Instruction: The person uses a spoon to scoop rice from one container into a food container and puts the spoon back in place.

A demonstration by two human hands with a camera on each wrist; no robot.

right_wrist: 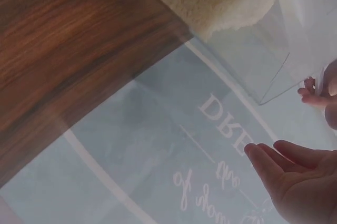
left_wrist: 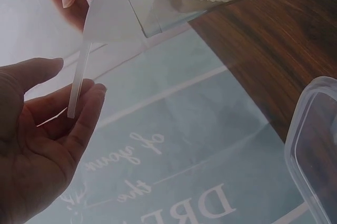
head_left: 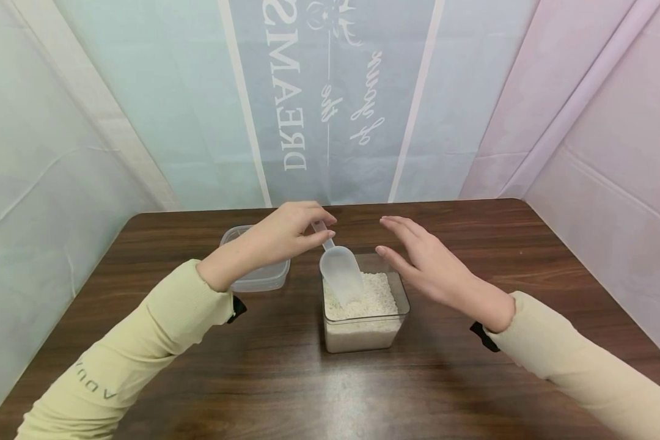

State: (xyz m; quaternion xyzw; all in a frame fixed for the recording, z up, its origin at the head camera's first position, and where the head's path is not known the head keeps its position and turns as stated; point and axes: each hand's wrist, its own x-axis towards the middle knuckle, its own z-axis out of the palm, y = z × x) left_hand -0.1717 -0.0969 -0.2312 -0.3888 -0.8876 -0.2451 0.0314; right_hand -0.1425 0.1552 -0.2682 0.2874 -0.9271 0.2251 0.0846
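Near the middle of the dark wooden table [head_left: 286, 391], the left hand [head_left: 286, 235] pinches the thin handle of a translucent plastic scoop [head_left: 341, 275] between thumb and fingertips; the wrist view shows the handle lying only lightly across the fingers [left_wrist: 87, 103], not wrapped by them; the right hand [head_left: 423, 263] hovers just right of the scoop with fingers straight and relaxed, grasping nothing. The bowl of the scoop rests tilted down in the white rice [head_left: 371, 299], its tip touching the grains; the rice fills a clear square container [head_left: 363, 336] nearly to the rim. I judge the grip as weak; if the scoop is lifted loaded, the handle could turn between the fingers and grains would spill over the near or right edge onto the table; because the rice stands so high, a deep push could also send grains over the wall. To the left and a little farther stands a second clear container [head_left: 255, 278], low with rounded corners, partly hidden by the left wrist; as far as can be seen, it holds nothing.
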